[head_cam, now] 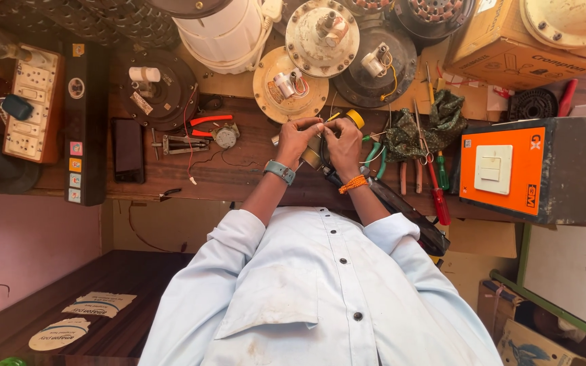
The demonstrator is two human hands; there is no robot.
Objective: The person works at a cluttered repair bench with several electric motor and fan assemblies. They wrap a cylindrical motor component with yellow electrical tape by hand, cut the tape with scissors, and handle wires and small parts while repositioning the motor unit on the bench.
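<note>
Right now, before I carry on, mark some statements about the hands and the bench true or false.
1. The left hand wears a wristwatch. True.
2. The right hand wears an orange bead bracelet. True.
3. The hands are far apart. False: they meet at one small part.
4. The red-handled screwdriver is in the right hand. False: it lies on the bench.
5. The orange switch box stands on the person's left. False: it is on the right.

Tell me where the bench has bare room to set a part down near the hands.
Bare wood lies between the black phone and the left hand, below the red-handled pliers; a thin wire crosses it. Right of the right hand it is crowded: green cloth, screwdrivers. The back edge is packed with fan motors.
</note>
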